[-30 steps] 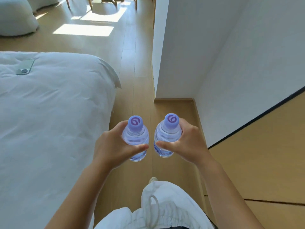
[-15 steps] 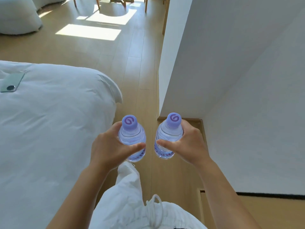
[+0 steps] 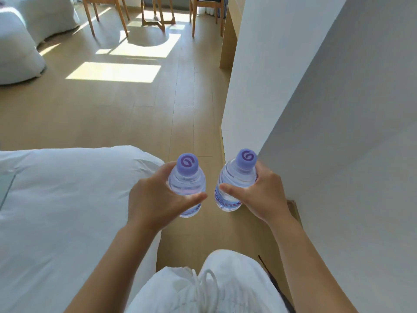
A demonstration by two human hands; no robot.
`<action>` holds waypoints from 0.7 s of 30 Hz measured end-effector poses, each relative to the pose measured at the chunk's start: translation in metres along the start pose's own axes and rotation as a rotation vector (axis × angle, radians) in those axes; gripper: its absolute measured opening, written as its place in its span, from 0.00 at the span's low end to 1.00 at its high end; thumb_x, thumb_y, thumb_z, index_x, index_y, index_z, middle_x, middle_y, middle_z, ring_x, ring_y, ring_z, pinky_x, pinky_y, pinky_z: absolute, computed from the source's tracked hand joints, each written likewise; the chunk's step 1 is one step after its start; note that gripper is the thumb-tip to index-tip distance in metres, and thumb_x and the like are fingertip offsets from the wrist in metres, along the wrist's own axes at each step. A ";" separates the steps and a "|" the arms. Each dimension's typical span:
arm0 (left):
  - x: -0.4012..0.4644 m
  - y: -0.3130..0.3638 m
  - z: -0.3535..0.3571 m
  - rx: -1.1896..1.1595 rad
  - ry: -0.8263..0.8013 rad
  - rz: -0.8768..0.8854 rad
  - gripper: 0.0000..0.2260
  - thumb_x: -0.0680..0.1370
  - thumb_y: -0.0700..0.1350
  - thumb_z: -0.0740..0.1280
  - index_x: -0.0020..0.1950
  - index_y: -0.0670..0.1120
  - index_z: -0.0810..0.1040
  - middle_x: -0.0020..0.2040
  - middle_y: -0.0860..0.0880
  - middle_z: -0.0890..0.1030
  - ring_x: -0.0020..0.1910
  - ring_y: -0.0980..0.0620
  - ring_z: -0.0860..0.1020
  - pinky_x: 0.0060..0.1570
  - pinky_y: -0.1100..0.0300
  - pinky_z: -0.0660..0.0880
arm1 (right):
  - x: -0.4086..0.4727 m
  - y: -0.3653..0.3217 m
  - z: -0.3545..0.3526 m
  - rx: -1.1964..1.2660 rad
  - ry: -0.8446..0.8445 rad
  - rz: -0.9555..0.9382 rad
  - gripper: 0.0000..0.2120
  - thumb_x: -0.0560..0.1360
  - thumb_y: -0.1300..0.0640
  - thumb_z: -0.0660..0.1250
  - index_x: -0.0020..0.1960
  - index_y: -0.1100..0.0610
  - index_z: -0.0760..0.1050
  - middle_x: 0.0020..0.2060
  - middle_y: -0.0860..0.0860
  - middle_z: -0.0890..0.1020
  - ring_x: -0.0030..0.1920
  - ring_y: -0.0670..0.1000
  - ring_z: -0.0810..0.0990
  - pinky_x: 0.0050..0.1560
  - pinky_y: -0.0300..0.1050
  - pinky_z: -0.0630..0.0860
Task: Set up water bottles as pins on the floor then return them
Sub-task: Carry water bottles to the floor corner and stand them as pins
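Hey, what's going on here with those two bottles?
A person is carrying two water bottles with purple caps, one in each of their hands. The left hand grips the left bottle and the right hand grips the right bottle, both upright and held apart above the wooden floor. They stand between a white bed and a wall. No bottle is on the floor yet.

White bed (image 3: 56, 211) left, wooden chairs (image 3: 106, 14) (perhaps a table (image 3: 158, 16) between) beyond sunlit floor (image 3: 135, 105).
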State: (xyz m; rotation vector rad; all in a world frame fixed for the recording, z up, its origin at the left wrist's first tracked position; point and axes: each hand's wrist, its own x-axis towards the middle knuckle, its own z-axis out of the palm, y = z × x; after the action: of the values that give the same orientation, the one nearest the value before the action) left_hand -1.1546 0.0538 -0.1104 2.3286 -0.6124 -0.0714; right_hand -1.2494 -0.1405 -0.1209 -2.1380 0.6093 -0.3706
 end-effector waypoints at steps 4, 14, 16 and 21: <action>0.062 -0.012 0.003 -0.017 -0.002 0.003 0.30 0.57 0.67 0.71 0.54 0.54 0.78 0.39 0.60 0.77 0.38 0.52 0.79 0.40 0.56 0.78 | 0.062 -0.007 0.016 0.000 0.012 -0.002 0.22 0.59 0.44 0.78 0.49 0.48 0.74 0.39 0.40 0.79 0.41 0.45 0.79 0.42 0.41 0.76; 0.260 -0.022 0.029 -0.036 -0.036 0.032 0.31 0.56 0.70 0.73 0.53 0.55 0.79 0.38 0.62 0.78 0.37 0.57 0.79 0.36 0.67 0.73 | 0.256 -0.006 0.039 -0.023 0.000 -0.081 0.27 0.61 0.41 0.76 0.54 0.53 0.75 0.44 0.46 0.81 0.44 0.50 0.80 0.46 0.51 0.80; 0.303 -0.020 0.034 -0.037 -0.049 0.023 0.29 0.56 0.69 0.72 0.52 0.57 0.78 0.37 0.64 0.78 0.37 0.58 0.79 0.35 0.69 0.70 | 0.298 -0.007 0.036 -0.028 -0.003 -0.092 0.27 0.62 0.40 0.76 0.55 0.52 0.75 0.44 0.46 0.81 0.44 0.49 0.80 0.46 0.50 0.80; 0.397 -0.017 0.046 -0.097 -0.018 -0.021 0.22 0.53 0.72 0.67 0.44 0.68 0.72 0.33 0.72 0.76 0.36 0.65 0.78 0.35 0.70 0.69 | 0.393 -0.013 0.033 -0.001 0.047 -0.088 0.24 0.61 0.44 0.78 0.52 0.52 0.76 0.42 0.46 0.81 0.42 0.48 0.80 0.45 0.50 0.79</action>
State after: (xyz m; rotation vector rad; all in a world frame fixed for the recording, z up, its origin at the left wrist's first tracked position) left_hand -0.8058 -0.1430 -0.1085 2.2429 -0.5811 -0.1285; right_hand -0.9011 -0.3264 -0.1124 -2.1668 0.5431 -0.4700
